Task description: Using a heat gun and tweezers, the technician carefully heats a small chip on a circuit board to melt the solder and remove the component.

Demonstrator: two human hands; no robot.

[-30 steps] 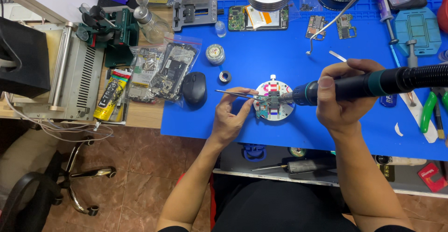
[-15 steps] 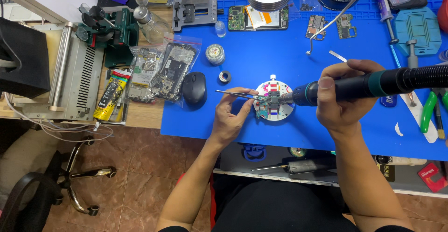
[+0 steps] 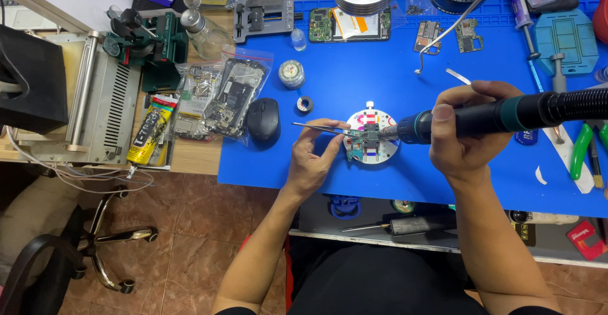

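A small green circuit board is clamped on a round white holder on the blue work mat. My left hand pinches thin metal tweezers whose tips reach the board from the left. My right hand grips a black and teal hot-air handle with a ribbed hose; its nozzle points left onto the board.
A black mouse, a tape roll and a small round tin lie left of the holder. Bagged phone boards, a grey machine, green-handled pliers and an office chair surround the mat.
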